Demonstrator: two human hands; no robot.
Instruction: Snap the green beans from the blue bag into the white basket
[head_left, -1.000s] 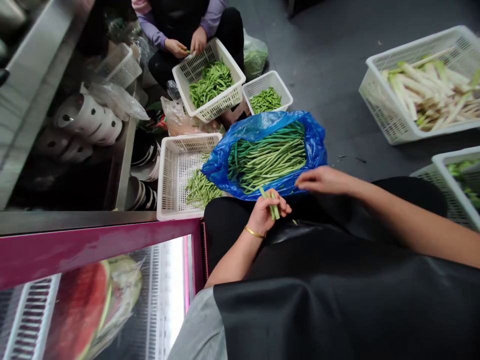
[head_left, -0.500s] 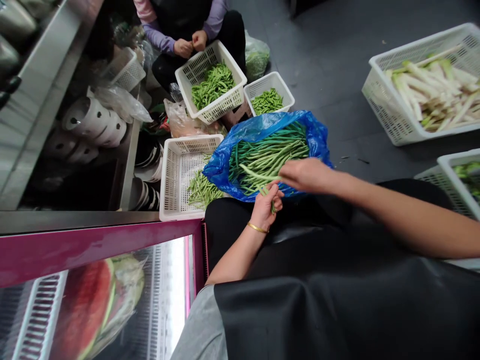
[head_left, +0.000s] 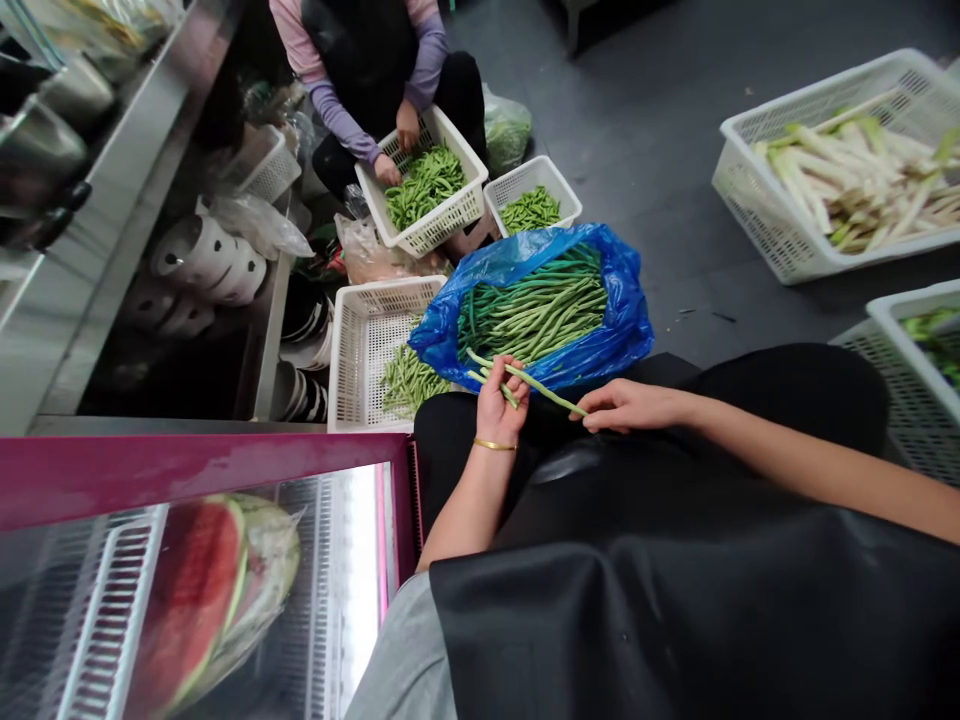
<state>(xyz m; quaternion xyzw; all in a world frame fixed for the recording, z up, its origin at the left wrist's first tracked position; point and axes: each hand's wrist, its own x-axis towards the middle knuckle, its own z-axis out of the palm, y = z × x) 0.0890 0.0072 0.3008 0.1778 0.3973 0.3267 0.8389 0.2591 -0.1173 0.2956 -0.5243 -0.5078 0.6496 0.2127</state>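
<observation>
Left hand: grip closed round short bean pieces and 1 long bean | right hand, 3 o'clock of left: grip pinching long bean's near end | blue bag, beans inside: 1 o'clock of left | white basket: 10 o'clock

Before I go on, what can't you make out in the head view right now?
All in the head view:
- Blue bag: its bottom, covered by the long beans.
- Bean pieces: their count, partly covered by the left hand.
- Broken-bean basket: right end, behind the bag and knee.
- Lower-right basket: cut by the right edge.
- Co-worker's hands: too small to tell their grip.
</observation>
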